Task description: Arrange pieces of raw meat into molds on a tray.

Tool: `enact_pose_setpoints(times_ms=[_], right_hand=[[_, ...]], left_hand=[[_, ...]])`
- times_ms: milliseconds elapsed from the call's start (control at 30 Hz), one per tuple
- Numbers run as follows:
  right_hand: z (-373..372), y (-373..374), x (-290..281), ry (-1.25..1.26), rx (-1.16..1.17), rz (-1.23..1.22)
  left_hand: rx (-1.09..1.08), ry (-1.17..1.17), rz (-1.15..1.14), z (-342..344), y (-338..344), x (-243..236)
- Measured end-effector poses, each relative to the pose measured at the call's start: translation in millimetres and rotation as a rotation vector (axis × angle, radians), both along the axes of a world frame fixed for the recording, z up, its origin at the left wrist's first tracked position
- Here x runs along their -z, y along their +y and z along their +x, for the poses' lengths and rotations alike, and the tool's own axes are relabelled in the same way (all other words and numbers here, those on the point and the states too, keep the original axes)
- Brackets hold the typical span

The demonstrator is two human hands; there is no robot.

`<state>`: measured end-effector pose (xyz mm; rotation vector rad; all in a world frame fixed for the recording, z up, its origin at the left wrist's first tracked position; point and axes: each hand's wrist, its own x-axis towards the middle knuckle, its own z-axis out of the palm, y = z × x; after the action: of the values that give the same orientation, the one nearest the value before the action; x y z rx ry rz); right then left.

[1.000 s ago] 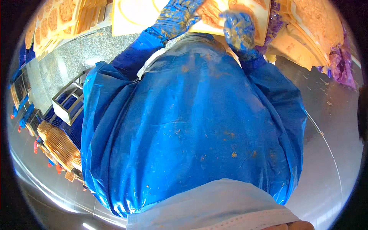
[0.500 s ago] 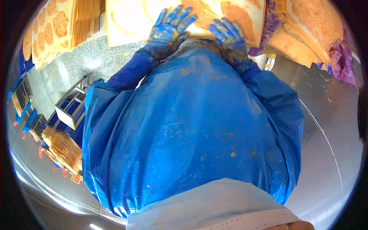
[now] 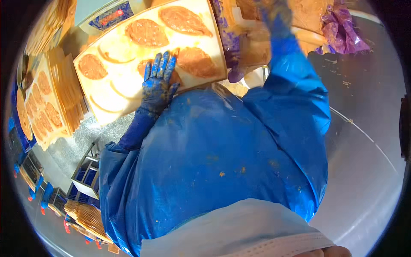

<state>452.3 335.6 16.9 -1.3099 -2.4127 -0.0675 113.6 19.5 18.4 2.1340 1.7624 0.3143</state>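
My left hand (image 3: 157, 85), in a smeared blue glove, lies flat with outstretched fingers on a white molding board (image 3: 216, 30). It partly covers a patty of ground meat beside a leaf-shaped meat patty (image 3: 197, 62). More patties (image 3: 147, 33) fill other hollows in the board, while a few hollows (image 3: 115, 49) at its left and middle hold no meat. At the upper right my gloved right hand (image 3: 276, 17) reaches over a mass of ground meat (image 3: 310, 17). Motion smears that hand, and its fingers run out of view at the top edge.
On the left stand stacked boards (image 3: 64, 92) and a tilted board of patties (image 3: 43, 107). A grey container with a dark blue panel (image 3: 112, 16) sits beyond my board. Purple plastic sheeting (image 3: 344, 32) bunches beside the meat. Lower left is a metal frame (image 3: 87, 171).
My right hand has left the board and swung up and right to the ground meat. My left hand now lies lower and further left. The view has shifted, showing more of the board.
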Motion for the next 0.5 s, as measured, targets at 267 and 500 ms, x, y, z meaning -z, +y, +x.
enact_pose_setpoints(times_ms=[267,500], right_hand=[[84.2,77.5,50.8,-0.013,-0.050,-0.455],[48.8,4.0,-23.1,0.400,-0.351,-0.355]], left_hand=[[-0.025,-0.004,0.019,5.9,4.8,-5.3],[-0.116,-0.439,0.294,3.8,18.7,-5.3]])
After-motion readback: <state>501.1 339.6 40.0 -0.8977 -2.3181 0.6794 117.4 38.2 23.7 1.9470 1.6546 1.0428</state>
